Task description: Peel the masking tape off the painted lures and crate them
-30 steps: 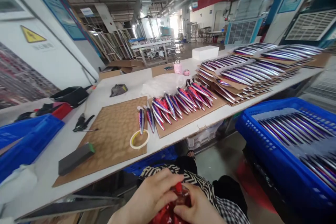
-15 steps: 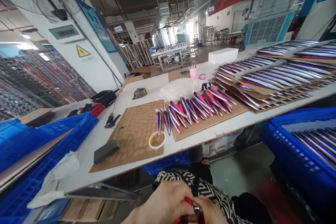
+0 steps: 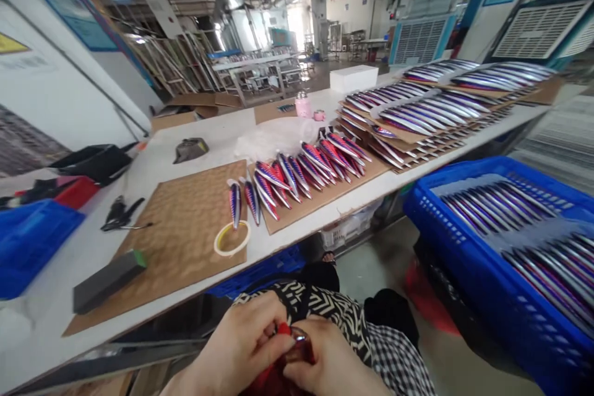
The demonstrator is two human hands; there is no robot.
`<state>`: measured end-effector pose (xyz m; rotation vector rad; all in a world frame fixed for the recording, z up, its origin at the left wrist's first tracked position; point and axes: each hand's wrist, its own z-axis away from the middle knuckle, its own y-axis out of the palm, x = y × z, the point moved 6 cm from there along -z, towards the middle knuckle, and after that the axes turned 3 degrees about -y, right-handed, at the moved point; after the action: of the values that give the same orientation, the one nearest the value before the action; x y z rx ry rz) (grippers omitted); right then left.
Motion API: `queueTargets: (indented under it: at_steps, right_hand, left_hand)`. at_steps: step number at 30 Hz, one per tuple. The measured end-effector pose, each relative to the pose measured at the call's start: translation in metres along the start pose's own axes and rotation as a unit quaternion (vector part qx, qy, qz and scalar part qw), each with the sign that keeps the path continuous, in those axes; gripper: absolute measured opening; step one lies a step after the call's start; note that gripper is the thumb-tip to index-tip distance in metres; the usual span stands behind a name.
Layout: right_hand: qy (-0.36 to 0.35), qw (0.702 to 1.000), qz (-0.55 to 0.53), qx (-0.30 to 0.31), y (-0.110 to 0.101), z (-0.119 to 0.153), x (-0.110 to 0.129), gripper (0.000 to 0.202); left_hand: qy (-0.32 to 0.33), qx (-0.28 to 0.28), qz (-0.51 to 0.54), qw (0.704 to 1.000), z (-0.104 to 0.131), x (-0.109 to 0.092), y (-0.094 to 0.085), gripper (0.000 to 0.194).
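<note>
Your hands, both narrowed on the same red object, are held low over the patterned cloth on your lap, just off the near edge of the counter. L hand: fingers and thumb pinch at the red tip. R hand: wrapped round the body, thumb on the near side.

For good technique, you'd do best to let the R hand steady the body w/ light, even pressure, since it may be slick, & leave fine work at the tip to the L fingertips. Keep both wrists low and close, tip upright-ish & in sight; approx. equal force per side should prevent a sudden slip, esp. w/ so little of it exposed.

Object, as seen: deep red, glossy, w/ a bright highlight on a darker, glassy-looking part btwn your hands; tip opaque, brighter red. Lower part mostly hidden by your fingers, so full shape & exact type can't be told.
</note>
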<state>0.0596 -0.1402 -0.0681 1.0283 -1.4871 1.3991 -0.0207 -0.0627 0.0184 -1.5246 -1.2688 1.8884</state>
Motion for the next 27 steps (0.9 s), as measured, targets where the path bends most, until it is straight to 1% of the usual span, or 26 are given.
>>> queueTargets:
  at_steps: [1,3,4,5,7,8,10,12,13,14,16,18,20,21,23,24,25,27]
  right_hand:
    - [0.002,1.0,-0.008,-0.003,0.0,0.0,0.0,0.02]
    - [0.003,1.0,-0.019,-0.004,0.0,0.0,-0.001,0.02]
    - [0.001,1.0,-0.022,-0.003,0.001,0.001,-0.001,0.02]
    - [-0.001,1.0,-0.022,-0.002,0.001,0.0,0.0,0.021]
    - [0.0,1.0,-0.015,-0.005,0.002,0.0,0.0,0.022]
    - [0.003,1.0,-0.01,-0.006,0.003,-0.001,0.0,0.022]
    - [0.011,1.0,0.0,-0.003,0.004,-0.001,0.001,0.021]
    - [0.012,1.0,0.007,0.005,0.004,-0.001,0.002,0.019]
    - [0.012,1.0,0.008,0.008,0.003,-0.001,0.002,0.017]
    - [0.015,1.0,0.008,0.008,0.002,-0.001,0.002,0.015]
    - [0.024,1.0,0.009,0.004,0.0,-0.001,0.001,0.013]
    - [0.036,0.999,0.017,0.004,-0.001,0.0,-0.001,0.01]
    - [0.049,0.998,0.028,0.005,0.0,-0.001,-0.004,0.008]
    - [0.056,0.998,0.033,0.006,0.001,-0.001,-0.006,0.009]
    - [0.071,0.997,0.042,0.01,0.003,-0.002,-0.01,0.012]
    - [0.074,0.996,0.043,0.017,0.004,-0.002,-0.011,0.015]
    - [0.076,0.996,0.042,0.024,0.004,-0.003,-0.013,0.018]
    - [0.079,0.996,0.034,0.037,0.005,-0.003,-0.015,0.026]
  left_hand:
    - [0.019,0.003,0.016,1.0,0.0,0.001,0.001,0.005]
    - [0.062,0.02,0.046,0.997,0.001,0.0,0.002,0.016]
    - [0.074,0.022,0.055,0.996,0.001,-0.001,0.002,0.018]
    - [0.073,0.017,0.058,0.996,0.0,-0.001,0.001,0.017]
    - [0.031,-0.012,0.054,0.998,-0.002,0.0,-0.002,0.007]
    - [0.001,-0.034,0.05,0.998,-0.003,0.001,-0.004,0.007]
    - [-0.066,-0.073,0.05,0.994,-0.005,0.004,-0.006,0.016]
    - [-0.131,-0.104,0.08,0.983,-0.005,0.012,-0.01,0.018]
    - [-0.163,-0.117,0.103,0.974,-0.004,0.02,-0.013,0.017]
    - [-0.194,-0.132,0.125,0.964,-0.002,0.03,-0.018,0.018]
    - [-0.246,-0.184,0.146,0.94,0.004,0.061,-0.033,0.025]
    - [-0.278,-0.261,0.128,0.915,0.013,0.099,-0.054,0.036]
    - [-0.304,-0.335,0.083,0.888,0.024,0.138,-0.075,0.045]
    - [-0.316,-0.354,0.065,0.878,0.029,0.156,-0.083,0.047]
    - [-0.336,-0.368,0.036,0.866,0.039,0.186,-0.091,0.047]
    - [-0.344,-0.367,0.025,0.864,0.043,0.197,-0.093,0.045]
    - [-0.349,-0.364,0.014,0.863,0.046,0.205,-0.092,0.043]
    - [-0.352,-0.355,-0.005,0.866,0.051,0.216,-0.088,0.038]
